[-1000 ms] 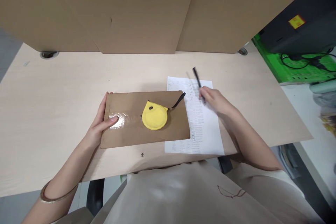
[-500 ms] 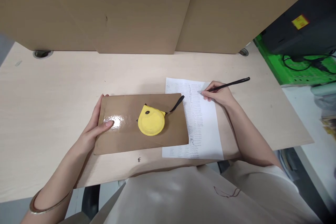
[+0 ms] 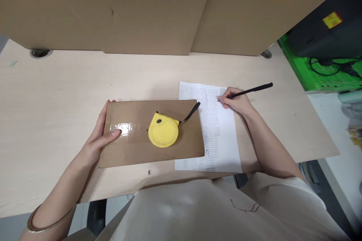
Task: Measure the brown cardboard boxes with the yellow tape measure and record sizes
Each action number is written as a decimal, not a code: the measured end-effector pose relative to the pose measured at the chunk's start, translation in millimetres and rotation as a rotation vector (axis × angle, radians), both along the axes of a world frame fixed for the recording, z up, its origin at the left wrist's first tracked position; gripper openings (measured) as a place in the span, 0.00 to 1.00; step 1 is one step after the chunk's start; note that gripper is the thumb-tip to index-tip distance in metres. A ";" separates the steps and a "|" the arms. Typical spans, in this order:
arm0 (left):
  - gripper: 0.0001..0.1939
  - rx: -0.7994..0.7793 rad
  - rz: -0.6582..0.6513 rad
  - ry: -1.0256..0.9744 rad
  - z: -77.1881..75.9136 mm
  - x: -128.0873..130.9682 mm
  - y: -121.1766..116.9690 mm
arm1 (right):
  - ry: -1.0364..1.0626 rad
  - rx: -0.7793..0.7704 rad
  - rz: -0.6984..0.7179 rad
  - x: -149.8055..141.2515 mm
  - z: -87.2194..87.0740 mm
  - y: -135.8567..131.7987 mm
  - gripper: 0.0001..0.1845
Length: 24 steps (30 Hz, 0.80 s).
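Note:
My left hand [image 3: 101, 135] grips the left end of a flat brown cardboard box [image 3: 131, 150], thumb on top and fingers behind the far edge. On the box lies a yellow tape measure [image 3: 163, 131] with a black wrist strap [image 3: 192, 112] pointing right. The box overlaps the left part of a printed sheet of paper [image 3: 223, 139] with rows of small text and some handwritten marks. Pinched in my right hand [image 3: 236, 99] is a black pen [image 3: 254, 88], its tip at the upper part of the sheet.
Large cardboard boxes [image 3: 147, 15] line the back of the pale wooden desk [image 3: 42, 101]. Two round cable holes [image 3: 41, 53] sit by their base. At the right stand a green crate [image 3: 319, 79] with black cables and a dark case [image 3: 319, 26] bearing a yellow label.
The view has shifted slightly. My right hand stays at the upper part of the sheet with the pen; my left hand keeps its hold on the box.

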<state>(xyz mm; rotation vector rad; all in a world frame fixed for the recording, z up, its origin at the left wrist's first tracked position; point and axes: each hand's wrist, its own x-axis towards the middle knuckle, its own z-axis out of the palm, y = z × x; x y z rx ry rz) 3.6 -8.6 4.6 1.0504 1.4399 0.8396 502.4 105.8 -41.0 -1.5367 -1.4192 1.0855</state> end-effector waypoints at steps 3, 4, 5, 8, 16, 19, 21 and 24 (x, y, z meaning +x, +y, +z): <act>0.50 0.006 0.011 -0.008 0.0 0.9 -0.3 | 0.003 -0.001 0.002 0.7 0.1 0.1 0.32; 0.50 0.010 0.008 -0.008 -0.4 0.7 -0.4 | 0.002 0.003 -0.003 1.0 -0.2 0.1 0.32; 0.50 0.013 0.004 -0.007 -0.8 0.5 -0.5 | -0.002 0.007 -0.004 1.2 -0.6 0.1 0.31; 0.50 0.013 0.002 -0.002 -1.3 0.1 -0.9 | -0.015 0.028 0.013 2.6 -1.6 -0.2 0.28; 0.51 0.007 -0.001 -0.002 -0.5 0.3 -0.7 | -0.048 0.023 -0.001 5.3 -2.6 -1.0 0.26; 0.52 -0.003 -0.001 0.007 1.4 2.1 -0.9 | -0.048 0.024 -0.012 4.5 -2.3 -1.6 0.25; 0.52 0.004 0.007 0.008 2.8 4.0 -1.3 | -0.041 0.021 0.004 4.1 -1.9 -2.1 0.25; 0.52 0.015 0.020 -0.010 3.0 4.9 -1.9 | -0.031 0.028 0.008 4.0 -1.6 -2.4 0.27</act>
